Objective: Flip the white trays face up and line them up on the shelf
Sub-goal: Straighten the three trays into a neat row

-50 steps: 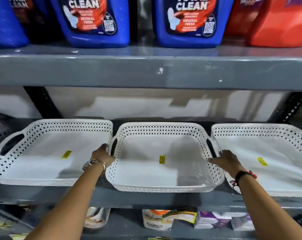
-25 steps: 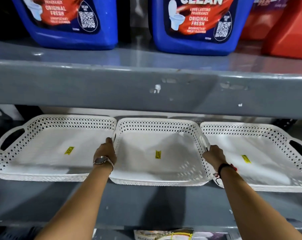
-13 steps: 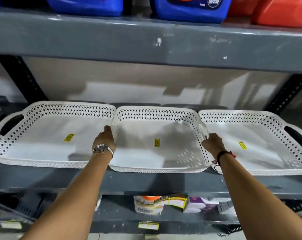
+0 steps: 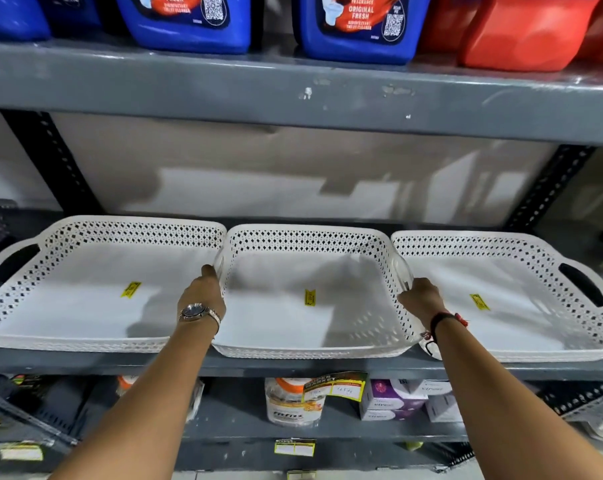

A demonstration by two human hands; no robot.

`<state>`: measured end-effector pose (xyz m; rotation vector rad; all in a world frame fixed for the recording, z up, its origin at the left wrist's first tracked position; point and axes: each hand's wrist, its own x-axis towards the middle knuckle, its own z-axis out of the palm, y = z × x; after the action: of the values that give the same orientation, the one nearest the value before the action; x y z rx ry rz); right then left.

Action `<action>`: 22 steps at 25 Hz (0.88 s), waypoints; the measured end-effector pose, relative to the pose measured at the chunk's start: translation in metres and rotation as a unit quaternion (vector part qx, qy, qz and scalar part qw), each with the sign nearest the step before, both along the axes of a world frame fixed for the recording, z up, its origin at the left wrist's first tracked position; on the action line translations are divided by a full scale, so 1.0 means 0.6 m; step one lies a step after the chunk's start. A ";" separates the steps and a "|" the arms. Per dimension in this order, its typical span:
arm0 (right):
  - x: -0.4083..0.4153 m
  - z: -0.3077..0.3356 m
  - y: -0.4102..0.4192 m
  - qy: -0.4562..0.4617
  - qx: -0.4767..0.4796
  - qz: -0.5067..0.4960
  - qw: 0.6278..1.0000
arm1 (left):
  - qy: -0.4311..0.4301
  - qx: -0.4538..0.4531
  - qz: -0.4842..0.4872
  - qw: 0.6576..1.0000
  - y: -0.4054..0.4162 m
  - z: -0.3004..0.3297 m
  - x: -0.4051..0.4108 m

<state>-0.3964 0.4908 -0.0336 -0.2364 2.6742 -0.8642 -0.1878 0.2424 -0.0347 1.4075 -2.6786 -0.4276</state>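
Three white perforated trays lie face up side by side on the grey shelf [image 4: 293,370]. The middle tray [image 4: 276,327] is held at both side handles: my left hand [image 4: 203,292] grips its left handle, my right hand [image 4: 419,297] grips its right handle. The left tray [image 4: 68,306] and the right tray [image 4: 528,323] rest flat and touch or slightly overlap the middle tray's sides. Each tray has a small yellow sticker on its floor.
The upper shelf [image 4: 293,95] hangs low over the trays and carries blue cleaner jugs [image 4: 186,22] and red jugs [image 4: 521,32]. Black slotted uprights [image 4: 51,161] stand at both back corners. Bottles and boxes [image 4: 293,403] fill the shelf below.
Both hands closed on the middle tray's handles and have stayed there. The tray was nudged back into line with its neighbours. The camera view shifted up and down.
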 end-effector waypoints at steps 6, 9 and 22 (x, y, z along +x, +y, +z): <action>-0.002 0.008 0.005 -0.001 0.013 0.011 1.000 | 0.008 0.031 0.001 0.999 -0.002 0.006 0.006; -0.010 0.006 0.008 0.004 0.025 0.016 1.000 | -0.002 0.037 0.005 0.999 -0.002 0.013 0.006; -0.012 -0.002 0.014 0.065 0.023 0.019 0.997 | 0.045 0.047 -0.020 0.998 -0.006 0.015 0.016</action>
<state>-0.4039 0.4994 -0.0347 -0.3423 2.7967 -0.8010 -0.1779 0.2389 -0.0260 1.3263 -2.6502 -0.6137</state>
